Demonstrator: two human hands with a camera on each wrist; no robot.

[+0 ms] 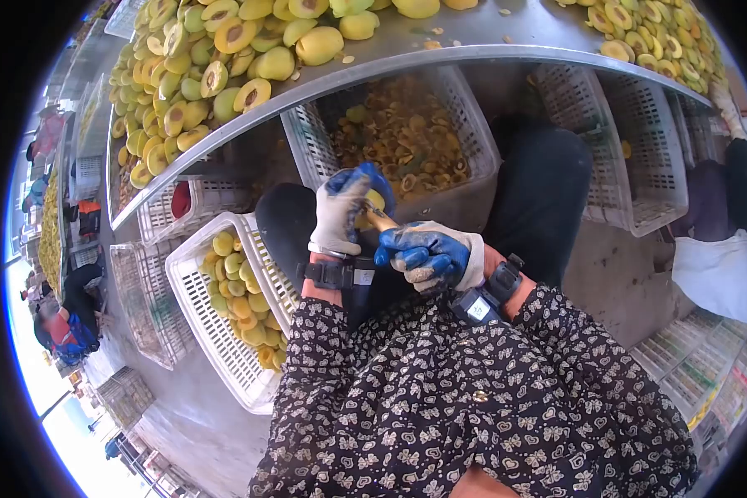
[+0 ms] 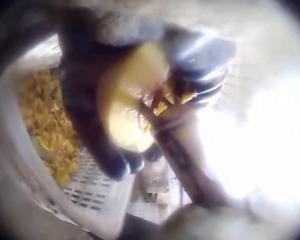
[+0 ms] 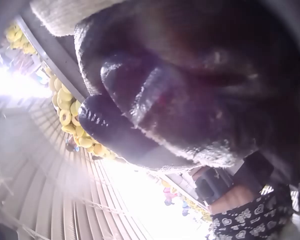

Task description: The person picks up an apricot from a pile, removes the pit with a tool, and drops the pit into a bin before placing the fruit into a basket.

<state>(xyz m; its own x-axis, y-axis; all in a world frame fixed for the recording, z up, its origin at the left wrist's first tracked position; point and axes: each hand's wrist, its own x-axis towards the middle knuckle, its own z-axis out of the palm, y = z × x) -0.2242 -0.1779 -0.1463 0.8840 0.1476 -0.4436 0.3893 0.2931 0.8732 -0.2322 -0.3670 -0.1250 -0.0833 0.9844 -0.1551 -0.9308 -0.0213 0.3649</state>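
The left hand [image 1: 340, 209], in a white and blue glove, grips a yellow fruit half [image 1: 375, 200]; in the left wrist view the cut side of the fruit [image 2: 125, 117] shows between dark fingers. The right hand [image 1: 433, 253], gloved too, is curled round the wooden handle of a tool [image 1: 381, 218]. The tip of that tool [image 2: 175, 137] touches the middle of the cut face, where the flesh is reddish. In the right wrist view the right hand's curled fingers [image 3: 135, 105] hide the tool.
A crate of orange-brown scraps [image 1: 473, 137] stands beyond the hands. At the left is a white crate [image 1: 216, 311] holding fruit. The metal table's edge [image 1: 373, 66] crosses above, with heaps of fruit halves [image 1: 199, 75] on it. More crates [image 1: 651, 158] stand at the right.
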